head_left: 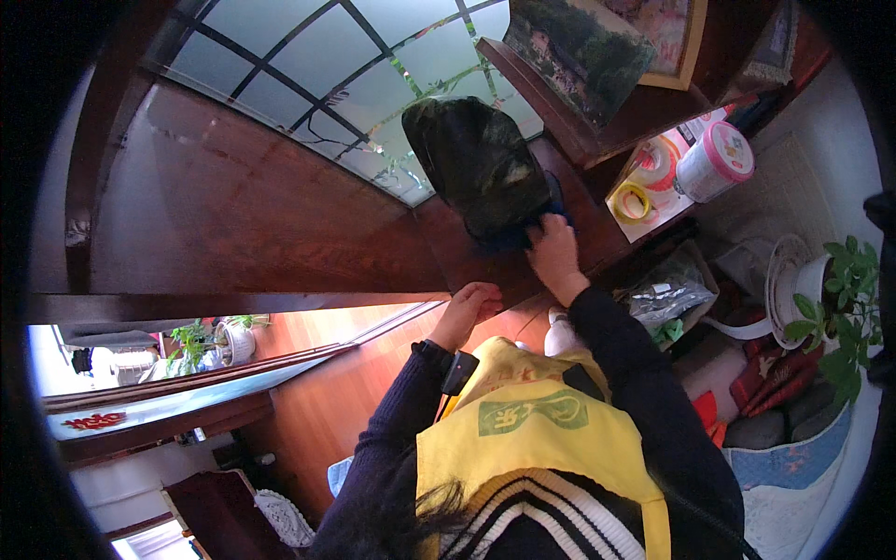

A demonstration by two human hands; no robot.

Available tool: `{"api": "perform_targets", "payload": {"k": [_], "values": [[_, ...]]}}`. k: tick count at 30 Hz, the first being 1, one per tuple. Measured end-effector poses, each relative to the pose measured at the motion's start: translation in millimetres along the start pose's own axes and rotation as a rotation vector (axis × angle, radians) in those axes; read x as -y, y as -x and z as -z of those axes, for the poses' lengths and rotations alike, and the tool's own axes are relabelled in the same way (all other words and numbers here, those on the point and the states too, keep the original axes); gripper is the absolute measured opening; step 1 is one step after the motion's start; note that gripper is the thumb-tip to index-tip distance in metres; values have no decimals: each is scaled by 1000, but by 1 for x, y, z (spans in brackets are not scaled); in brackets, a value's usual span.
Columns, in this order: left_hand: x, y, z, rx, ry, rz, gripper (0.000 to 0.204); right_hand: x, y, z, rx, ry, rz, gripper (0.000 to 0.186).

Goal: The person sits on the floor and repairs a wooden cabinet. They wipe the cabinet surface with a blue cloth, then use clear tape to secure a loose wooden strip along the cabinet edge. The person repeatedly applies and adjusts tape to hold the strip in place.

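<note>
A dark green, camouflage-patterned cap [481,163] stands on a brown wooden ledge, in front of a frosted glass panel with dark grid lines. My right hand [555,257] reaches to the cap's lower right edge, fingers bent and closed on its dark blue rim. The fingertips are partly hidden there. Lower and to the left, my left hand [467,313] hovers by the edge of the ledge [476,266]. Its fingers curl loosely, with nothing visible in them. A black band with a small box circles my left wrist.
To the right, a pink-lidded tub [714,163] and a yellow tape roll [632,203] sit on a low surface. Framed pictures [667,42] lean above. A potted plant [835,317] stands far right, near a box of plastic bags [667,294]. A mirror [187,373] lies left.
</note>
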State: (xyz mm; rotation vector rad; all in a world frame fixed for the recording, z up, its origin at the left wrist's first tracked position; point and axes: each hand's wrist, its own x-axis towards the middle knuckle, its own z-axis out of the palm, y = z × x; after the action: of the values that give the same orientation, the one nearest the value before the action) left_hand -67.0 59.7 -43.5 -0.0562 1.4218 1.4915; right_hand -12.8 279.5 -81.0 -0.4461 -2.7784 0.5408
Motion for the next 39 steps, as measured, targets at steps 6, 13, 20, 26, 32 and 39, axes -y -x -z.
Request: {"api": "perform_targets", "payload": {"k": [6, 13, 20, 26, 32, 39], "values": [[9, 7, -2, -109, 21, 20, 25, -58, -38, 14, -34, 12, -51, 36], [20, 19, 1, -167, 98, -43, 27, -43, -34, 17, 58, 52, 37, 35], [20, 32, -5, -231, 77, -16, 26, 31, -10, -10, 98, -9, 179, 35], [12, 30, -3, -222, 109, -70, 25, 9, -7, -14, 22, -543, 117, 33], [13, 30, -7, -197, 116, -63, 25, -48, -27, 17, -179, -1065, -503, 50], [12, 32, -5, -235, 98, -48, 26, -67, -113, 29, -345, -1317, -478, 51]]}}
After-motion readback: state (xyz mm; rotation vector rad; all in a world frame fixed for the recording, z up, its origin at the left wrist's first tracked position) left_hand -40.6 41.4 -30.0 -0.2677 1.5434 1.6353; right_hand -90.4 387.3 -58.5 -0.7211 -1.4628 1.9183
